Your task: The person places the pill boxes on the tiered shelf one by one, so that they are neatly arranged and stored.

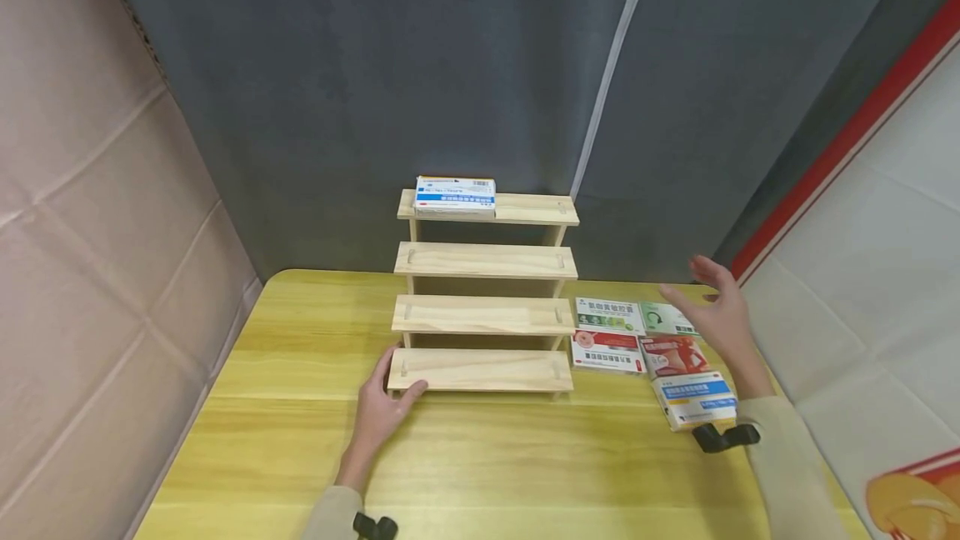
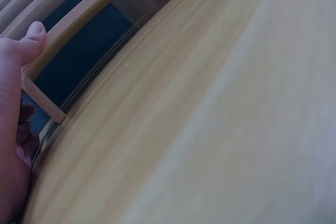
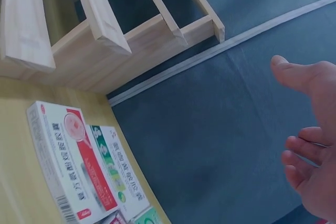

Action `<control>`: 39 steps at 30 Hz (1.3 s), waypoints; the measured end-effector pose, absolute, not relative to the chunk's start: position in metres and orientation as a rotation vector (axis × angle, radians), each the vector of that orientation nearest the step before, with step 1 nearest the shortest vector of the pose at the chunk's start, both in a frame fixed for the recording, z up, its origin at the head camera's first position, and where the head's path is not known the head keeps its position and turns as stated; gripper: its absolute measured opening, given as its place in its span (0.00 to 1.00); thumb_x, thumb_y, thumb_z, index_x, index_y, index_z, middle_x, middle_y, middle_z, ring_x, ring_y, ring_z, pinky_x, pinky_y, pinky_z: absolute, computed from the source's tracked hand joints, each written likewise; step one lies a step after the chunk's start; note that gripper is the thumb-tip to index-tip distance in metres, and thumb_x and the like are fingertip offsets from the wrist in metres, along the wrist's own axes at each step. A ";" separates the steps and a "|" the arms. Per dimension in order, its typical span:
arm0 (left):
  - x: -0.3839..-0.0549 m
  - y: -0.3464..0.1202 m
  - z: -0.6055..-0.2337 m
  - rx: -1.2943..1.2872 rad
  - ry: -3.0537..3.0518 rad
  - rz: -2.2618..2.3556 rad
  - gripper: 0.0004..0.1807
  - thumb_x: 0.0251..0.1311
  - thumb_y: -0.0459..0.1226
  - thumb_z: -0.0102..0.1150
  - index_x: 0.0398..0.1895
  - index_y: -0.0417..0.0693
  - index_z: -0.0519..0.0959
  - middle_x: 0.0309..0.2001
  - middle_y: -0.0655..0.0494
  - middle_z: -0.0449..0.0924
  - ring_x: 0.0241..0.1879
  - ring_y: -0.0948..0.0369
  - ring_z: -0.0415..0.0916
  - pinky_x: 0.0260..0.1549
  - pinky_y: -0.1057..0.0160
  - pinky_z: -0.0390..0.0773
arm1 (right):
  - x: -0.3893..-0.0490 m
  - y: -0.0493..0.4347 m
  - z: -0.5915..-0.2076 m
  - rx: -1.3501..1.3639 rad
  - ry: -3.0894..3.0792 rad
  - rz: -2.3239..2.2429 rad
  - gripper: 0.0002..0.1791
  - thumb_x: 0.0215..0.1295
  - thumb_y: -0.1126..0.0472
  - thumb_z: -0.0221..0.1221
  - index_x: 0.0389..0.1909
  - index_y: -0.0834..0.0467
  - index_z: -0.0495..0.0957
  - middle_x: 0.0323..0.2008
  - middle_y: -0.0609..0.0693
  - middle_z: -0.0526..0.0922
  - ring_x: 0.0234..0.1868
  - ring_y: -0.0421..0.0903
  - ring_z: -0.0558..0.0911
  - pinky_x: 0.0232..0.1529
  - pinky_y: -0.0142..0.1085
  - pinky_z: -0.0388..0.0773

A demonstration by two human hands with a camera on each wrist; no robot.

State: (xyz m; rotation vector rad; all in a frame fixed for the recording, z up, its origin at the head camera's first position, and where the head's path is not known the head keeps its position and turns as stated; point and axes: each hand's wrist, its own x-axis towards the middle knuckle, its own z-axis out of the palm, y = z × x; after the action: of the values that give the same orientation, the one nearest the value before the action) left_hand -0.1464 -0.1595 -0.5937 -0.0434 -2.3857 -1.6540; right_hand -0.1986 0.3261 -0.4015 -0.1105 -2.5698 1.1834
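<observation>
A stepped wooden rack [image 1: 483,315] with several pale shelves stands against the dark curtain. My left hand [image 1: 382,407] grips the left end of its lowest shelf, thumb over the front edge; in the left wrist view the thumb [image 2: 34,43] lies along the wood and the fingers curl beneath. My right hand [image 1: 722,319] hovers above the right end of a group of flat medicine boxes, fingers spread and holding nothing. Among them are a red-and-white box [image 1: 606,352], a green-and-white box [image 1: 609,315] and a blue-and-white box [image 1: 696,400]. Another blue-and-white medicine box [image 1: 454,197] sits on the top shelf's left half.
The rack and boxes stand on a yellow wood-grain table [image 1: 480,465]. Behind it hangs a dark grey curtain [image 1: 360,90] with a pale strip. A pinkish cloth wall [image 1: 112,232] flanks the left, and a white panel [image 1: 885,273] with a red border the right.
</observation>
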 end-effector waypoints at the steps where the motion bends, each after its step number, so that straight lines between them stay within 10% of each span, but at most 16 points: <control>1: -0.147 -0.159 -0.594 -0.043 -2.384 -1.650 0.46 0.57 0.36 0.73 0.77 0.41 0.60 0.69 0.36 0.71 0.66 0.40 0.72 0.67 0.41 0.73 | -0.197 0.327 -0.403 -0.115 -2.567 1.184 0.44 0.67 0.46 0.65 0.77 0.57 0.58 0.73 0.60 0.68 0.69 0.58 0.67 0.52 0.30 0.65; 39: -0.145 -0.162 -0.592 -0.082 -2.398 -1.620 0.47 0.56 0.43 0.74 0.77 0.42 0.61 0.69 0.38 0.72 0.67 0.40 0.71 0.69 0.41 0.71 | -0.142 0.384 -0.443 -0.140 -2.768 1.127 0.49 0.68 0.47 0.65 0.80 0.60 0.50 0.75 0.68 0.59 0.69 0.69 0.64 0.49 0.34 0.66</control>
State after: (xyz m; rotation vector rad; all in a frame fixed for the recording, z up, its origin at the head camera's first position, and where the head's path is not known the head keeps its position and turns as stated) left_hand -0.1450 -0.1624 -0.5920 -0.0817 -2.3982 -1.6203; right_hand -0.1417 0.3841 -0.4435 -0.1401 -2.7683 1.1274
